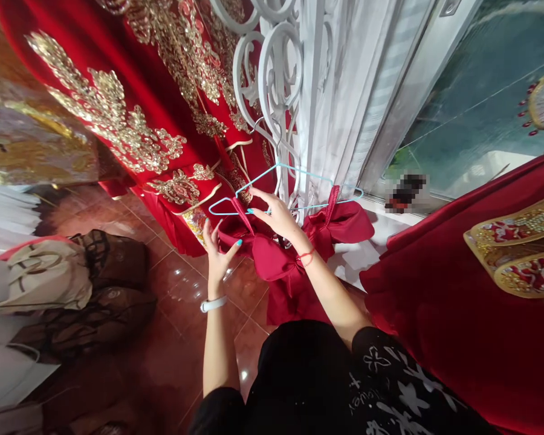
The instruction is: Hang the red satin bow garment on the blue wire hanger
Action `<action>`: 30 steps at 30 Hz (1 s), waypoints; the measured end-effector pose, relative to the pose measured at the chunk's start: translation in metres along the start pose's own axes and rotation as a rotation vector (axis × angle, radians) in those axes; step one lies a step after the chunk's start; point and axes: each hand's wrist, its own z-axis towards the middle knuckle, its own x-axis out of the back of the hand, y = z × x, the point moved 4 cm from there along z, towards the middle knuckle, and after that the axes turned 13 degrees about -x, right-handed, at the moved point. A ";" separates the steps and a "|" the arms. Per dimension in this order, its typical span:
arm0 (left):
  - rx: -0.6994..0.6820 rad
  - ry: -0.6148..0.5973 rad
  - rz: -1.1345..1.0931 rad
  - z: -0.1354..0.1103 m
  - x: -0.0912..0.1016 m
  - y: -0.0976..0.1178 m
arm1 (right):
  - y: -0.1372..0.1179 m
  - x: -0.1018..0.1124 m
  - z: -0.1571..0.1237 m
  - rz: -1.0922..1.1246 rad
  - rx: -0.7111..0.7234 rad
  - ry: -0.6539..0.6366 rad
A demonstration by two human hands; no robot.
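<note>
A light blue wire hanger (pixel 306 172) hangs by its hook from the white scrolled metal stand. From it hangs a dark red garment (pixel 272 257) with thin straps and wide bow-like folds, one strap near each end of the hanger. My right hand (pixel 276 214), wearing a red string bracelet, is at the left strap, its thumb and fingers apart across the hanger's lower bar. Whether the fingertips touch the strap is hard to see. Just left of the garment, my left hand (pixel 218 257) has its fingers spread and holds nothing; a pale watch band circles that wrist.
The white scrolled stand (pixel 281 66) rises ahead beside white curtains (pixel 353 72). Red gowns with gold beading (pixel 118 115) hang at the left. Another red garment (pixel 435 338) with beaded trim is at the right, near a window (pixel 485 90). Bags (pixel 49 272) sit on the tiled floor.
</note>
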 end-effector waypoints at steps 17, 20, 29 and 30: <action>0.277 0.048 -0.187 0.025 0.008 -0.015 | 0.001 -0.035 0.016 -0.228 -0.232 0.035; 0.285 0.104 -0.143 0.026 0.029 -0.017 | 0.005 -0.034 0.013 -0.236 -0.237 0.022; 0.010 -0.301 0.012 0.097 0.017 0.053 | -0.003 -0.034 0.006 -0.275 -0.250 -0.019; -0.024 -0.342 0.068 0.101 0.014 0.061 | -0.004 -0.033 0.006 -0.287 -0.261 -0.013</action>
